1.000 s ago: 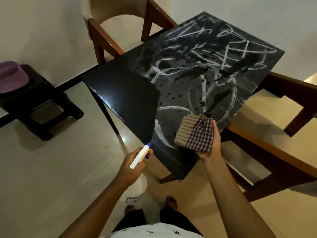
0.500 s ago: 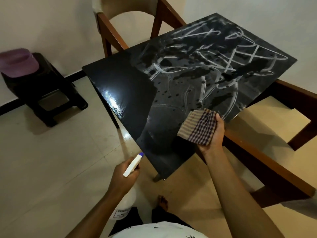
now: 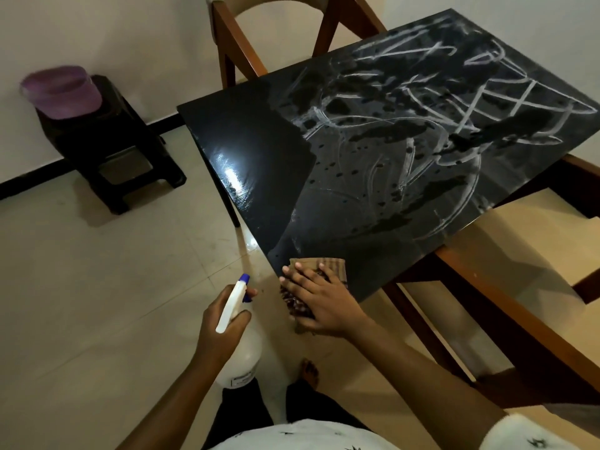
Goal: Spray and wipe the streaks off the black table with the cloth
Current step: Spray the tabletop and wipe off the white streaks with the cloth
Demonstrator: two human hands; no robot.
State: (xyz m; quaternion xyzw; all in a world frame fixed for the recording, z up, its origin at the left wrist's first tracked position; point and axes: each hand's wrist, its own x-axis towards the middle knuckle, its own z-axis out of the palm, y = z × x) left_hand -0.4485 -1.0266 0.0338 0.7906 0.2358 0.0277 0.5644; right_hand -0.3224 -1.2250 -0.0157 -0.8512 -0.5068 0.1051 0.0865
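Cloth: I saw the folded tan-striped and dark-checked fabric cloth (image 3: pixel 329 266) lying on the near corner of the glossy black rectangular tabletop (image 3: pixel 246 141), its checked part seeming to overhang the edge
Right grip: the right grip (image 3: pixel 319 300) lay flat on the cloth, fingers straight and spread, pressing down, not clenched
Left grip: the left grip (image 3: pixel 224 323) was clenched round the neck of the white plastic spray bottle with a blue nozzle (image 3: pixel 242 362), held off the tabletop's near left side, above the pale tiled floor (image 3: pixel 97 303)
Cloth handling: I judged it light, soft and limp, apt to bunch under a sideways push, so a flat palm on top or a pinch at a folded edge looked best
Bottle handling: rigid, smooth and round-bodied, and I could not tell how full; the neck under the trigger seemed the sound hold
Streaks: chalky white looping streaks (image 3: pixel 461 102) and dark wet-looking blots covered the far and right parts, while the left strip looked clean and shiny
Surface: hard, slick and reflective, so I expected the cloth to slide easily
Around: a brown wooden chair (image 3: pixel 232 43) stood at the far side, and a black plastic stool (image 3: pixel 130 151) stood well apart to the left
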